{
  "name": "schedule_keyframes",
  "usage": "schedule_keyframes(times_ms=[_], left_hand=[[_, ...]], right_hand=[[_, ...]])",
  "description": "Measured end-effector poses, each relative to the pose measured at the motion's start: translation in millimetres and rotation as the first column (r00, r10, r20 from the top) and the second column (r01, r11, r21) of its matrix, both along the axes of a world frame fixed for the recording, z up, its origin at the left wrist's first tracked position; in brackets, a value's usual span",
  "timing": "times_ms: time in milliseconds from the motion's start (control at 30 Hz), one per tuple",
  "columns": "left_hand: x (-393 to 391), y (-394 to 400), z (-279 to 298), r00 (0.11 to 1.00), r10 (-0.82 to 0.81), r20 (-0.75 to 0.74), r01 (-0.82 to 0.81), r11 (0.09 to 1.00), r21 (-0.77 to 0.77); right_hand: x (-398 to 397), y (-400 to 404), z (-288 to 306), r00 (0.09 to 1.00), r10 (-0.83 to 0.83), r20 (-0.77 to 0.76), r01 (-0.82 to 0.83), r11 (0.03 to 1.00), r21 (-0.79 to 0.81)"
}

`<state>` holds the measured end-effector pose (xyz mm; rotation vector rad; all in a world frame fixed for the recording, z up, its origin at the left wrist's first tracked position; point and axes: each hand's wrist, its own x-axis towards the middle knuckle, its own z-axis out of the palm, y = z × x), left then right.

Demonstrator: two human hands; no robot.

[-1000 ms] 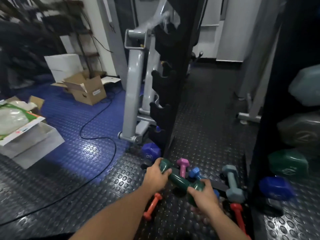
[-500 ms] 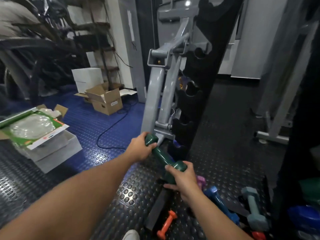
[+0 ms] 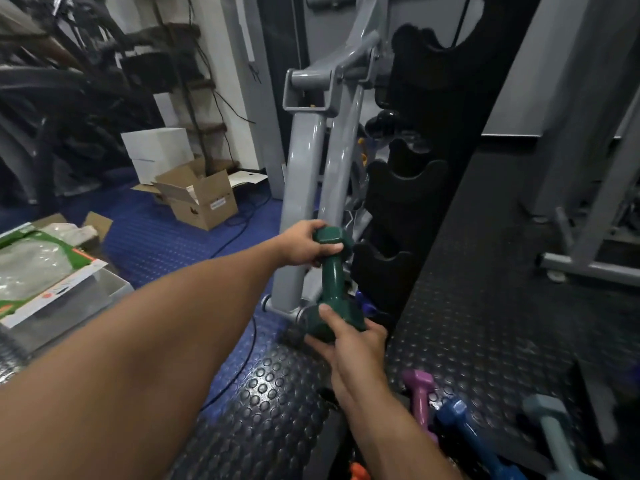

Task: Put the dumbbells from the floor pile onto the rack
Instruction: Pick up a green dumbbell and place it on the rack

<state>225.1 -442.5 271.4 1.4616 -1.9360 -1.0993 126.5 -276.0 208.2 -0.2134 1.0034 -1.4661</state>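
I hold a dark green dumbbell [image 3: 332, 275] off the floor, standing nearly upright, just left of the black rack [image 3: 408, 188] with its scalloped cradles. My left hand [image 3: 303, 245] grips the dumbbell's upper head. My right hand [image 3: 349, 344] grips the lower head from beneath, thumb on top. On the floor at the lower right lie a pink dumbbell [image 3: 420, 393], a blue dumbbell [image 3: 467, 434], a pale grey-blue dumbbell [image 3: 554, 441] and an orange one [image 3: 358, 474], mostly cut off by the frame. A purple dumbbell [image 3: 365, 304] shows low in the rack, partly hidden.
A grey machine frame [image 3: 311, 168] stands right behind the green dumbbell. Cardboard boxes [image 3: 197, 199] sit on the blue mat at the back left, a white box with a green-edged package [image 3: 45, 271] at the left. A black cable [image 3: 239, 220] crosses the floor. More grey equipment [image 3: 588, 237] stands right.
Both hands have lifted the green dumbbell from the floor pile and turned it from slanted to nearly upright, close to the rack. My view has risen, so the pile now sits at the bottom right.
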Motion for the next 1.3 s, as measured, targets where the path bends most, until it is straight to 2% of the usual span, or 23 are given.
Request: schedule_keyframes(times_ms=[133,233,300,433,567,633,700,767,867,967,1033,1167,1300], left_hand=[[-23.2,-5.8,10.3,0.996,-0.043,-0.076,0.05,0.994,0.093],[-36.1,-4.1,16.7,0.954,0.124,-0.271,-0.042,0.956,0.289],[-41.4,-4.9,14.5,0.951,0.166,-0.263,-0.092,0.958,0.271],[-58.6,-3.5,9.9,0.987,0.028,-0.156,-0.001,0.986,0.169],[-64.3,-7.2,8.3,0.998,0.009,-0.07,-0.001,0.993,0.114],[-65.7,-0.3,10.4,0.994,0.071,-0.079,-0.057,0.985,0.163],[-70.6,11.5,6.9,0.992,0.029,-0.123,-0.007,0.984,0.179],[-88.7,19.2,0.2,0.962,0.075,-0.263,-0.012,0.972,0.233],[-93.8,21.1,-15.5,0.869,0.199,-0.453,-0.078,0.959,0.273],[-86.5,22.4,-18.7,0.828,0.205,-0.522,-0.034,0.947,0.319],[-95.3,31.8,-16.8,0.849,0.199,-0.489,-0.019,0.937,0.349],[-79.2,37.7,-28.3,0.863,0.15,-0.482,-0.029,0.968,0.249],[-52.6,55.2,-45.2,0.899,0.223,-0.378,-0.145,0.964,0.224]], right_hand=[[0.1,-1.9,18.7,0.997,-0.082,0.008,0.082,0.995,0.049],[-8.6,0.7,30.9,0.989,-0.141,0.032,0.137,0.985,0.106],[-13.9,0.5,37.5,0.982,-0.17,0.085,0.158,0.979,0.13],[-17.2,0.5,40.5,0.974,-0.189,0.123,0.166,0.97,0.18],[-24.1,7.6,31.6,0.962,-0.189,0.199,0.142,0.964,0.226],[-26.1,7.1,27.9,0.96,-0.167,0.225,0.122,0.972,0.202],[-25.0,7.6,27.3,0.957,-0.163,0.24,0.118,0.975,0.189],[-28.1,10.6,27.5,0.965,-0.116,0.236,0.076,0.983,0.168],[-38.6,10.2,25.9,0.984,0.023,0.178,-0.053,0.985,0.163],[-44.3,9.5,18.5,0.994,0.112,0.002,-0.11,0.975,0.192],[-51.9,13.2,9.3,0.98,0.165,-0.112,-0.138,0.967,0.215],[-73.8,20.9,1.2,0.914,0.295,-0.277,-0.239,0.946,0.221],[-92.5,34.5,-9.0,0.855,0.353,-0.38,-0.267,0.927,0.263]])
